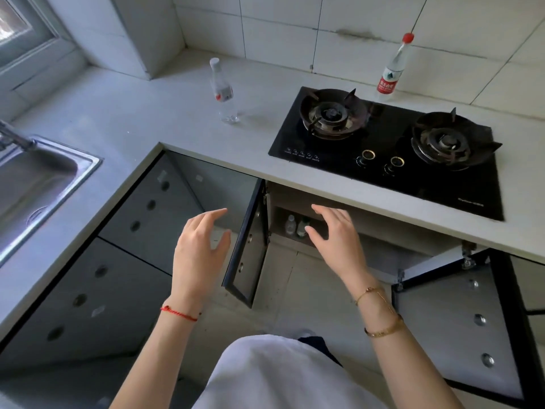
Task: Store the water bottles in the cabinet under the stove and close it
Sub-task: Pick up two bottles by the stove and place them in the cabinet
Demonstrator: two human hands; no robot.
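One head-worn wide-angle view — looking steeply down and forward over the counter edge [224,168] at the stove [392,149], with the sink [88,169] at far left. Both forearms reach in from the bottom, close to the lens — the tiled wall lies farthest.

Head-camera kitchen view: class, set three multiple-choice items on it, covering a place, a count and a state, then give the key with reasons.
1. Where does the red-capped bottle stand?
A. In the sink
B. On the counter behind the stove
C. On the floor

2. How many bottles are on the counter?
A. Two
B. Four
C. None

3. What state are the cabinet doors under the stove in?
A. Shut
B. Removed
C. Open

Key: B, it stands by the wall tiles; A, that one plus the white-capped bottle; C, both swing outward, with both hands empty.
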